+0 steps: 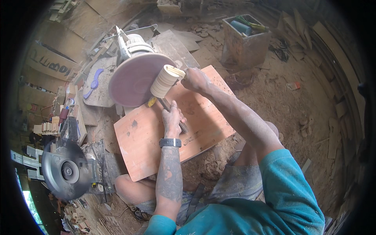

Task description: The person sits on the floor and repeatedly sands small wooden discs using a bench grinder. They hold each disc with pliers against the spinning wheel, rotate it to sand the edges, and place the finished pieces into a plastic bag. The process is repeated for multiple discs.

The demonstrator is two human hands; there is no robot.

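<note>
A worker's left hand [171,118] wraps its grip around a dark bar [164,103] over a wooden tabletop [137,147]; the right hand's [196,80] grip pinches a pale strip [177,71] atop a ribbed wooden cylinder [164,83] at the sanding disc [129,80]. Uneven pressure or a slipping bar could jerk the cylinder, pulling a hand onto the disc.
</note>
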